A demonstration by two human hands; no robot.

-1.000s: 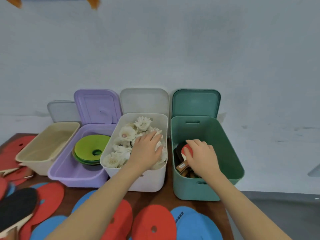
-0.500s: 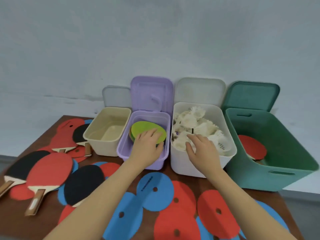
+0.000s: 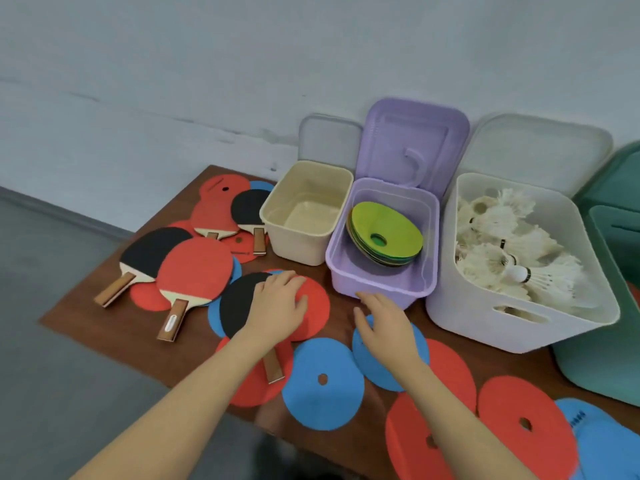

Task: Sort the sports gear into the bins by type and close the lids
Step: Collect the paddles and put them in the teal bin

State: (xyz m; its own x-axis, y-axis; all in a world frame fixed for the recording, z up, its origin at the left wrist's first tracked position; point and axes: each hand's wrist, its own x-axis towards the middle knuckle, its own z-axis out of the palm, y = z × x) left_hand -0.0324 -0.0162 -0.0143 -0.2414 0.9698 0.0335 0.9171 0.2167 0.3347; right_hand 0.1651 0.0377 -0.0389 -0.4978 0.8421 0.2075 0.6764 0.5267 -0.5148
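Note:
Four open bins stand along the wall: an empty cream bin (image 3: 273,216), a purple bin (image 3: 374,289) with green discs (image 3: 388,233), a white bin (image 3: 485,320) full of shuttlecocks (image 3: 512,251), and a green bin (image 3: 602,375) at the right edge. My left hand (image 3: 278,308) lies flat, fingers spread, on a red disc (image 3: 317,311) and a black-faced paddle (image 3: 235,304). My right hand (image 3: 384,323) rests open on a blue disc (image 3: 377,368) in front of the purple bin. Neither hand grips anything.
Several paddles (image 3: 194,268) lie at the table's left. Red discs (image 3: 526,424) and blue discs (image 3: 322,382) cover the brown table (image 3: 131,327) in front. Each bin's lid (image 3: 415,147) leans against the wall behind it. The table's left and near edges drop to grey floor.
Both hands left the bins and came down to the table: the left from the purple bin's rim to the red disc, the right from the shuttlecocks to the blue disc. My view swung left.

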